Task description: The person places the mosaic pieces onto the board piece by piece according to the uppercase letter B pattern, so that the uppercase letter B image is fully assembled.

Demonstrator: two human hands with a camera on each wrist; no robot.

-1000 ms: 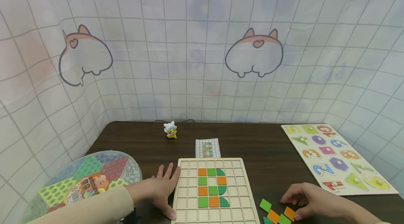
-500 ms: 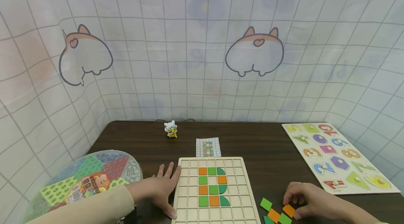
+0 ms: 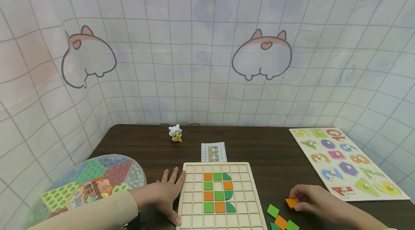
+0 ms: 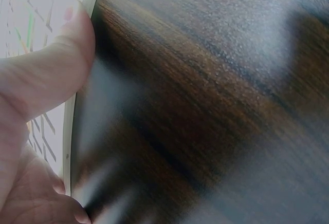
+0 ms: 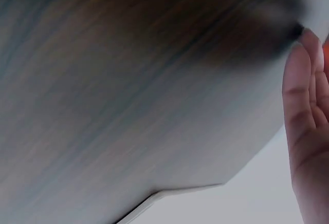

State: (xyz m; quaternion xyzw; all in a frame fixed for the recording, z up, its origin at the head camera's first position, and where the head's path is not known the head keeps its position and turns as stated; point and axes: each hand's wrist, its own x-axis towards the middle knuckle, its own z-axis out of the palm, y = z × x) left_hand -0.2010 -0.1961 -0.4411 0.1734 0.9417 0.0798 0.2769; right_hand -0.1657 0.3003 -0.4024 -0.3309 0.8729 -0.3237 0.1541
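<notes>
Up the frame goes an orange square tile (image 3: 290,203), lower right, right hand (image 3: 316,201) pinching it in its fingers; left hand (image 3: 164,195), fingers spread, seemingly steadies the grid board (image 3: 192,220).

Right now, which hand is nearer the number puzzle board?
Right. The right hand pinches an orange tile off the near left corner of the number puzzle board; the left hand is farther left, at the left edge of the grid board.
</notes>
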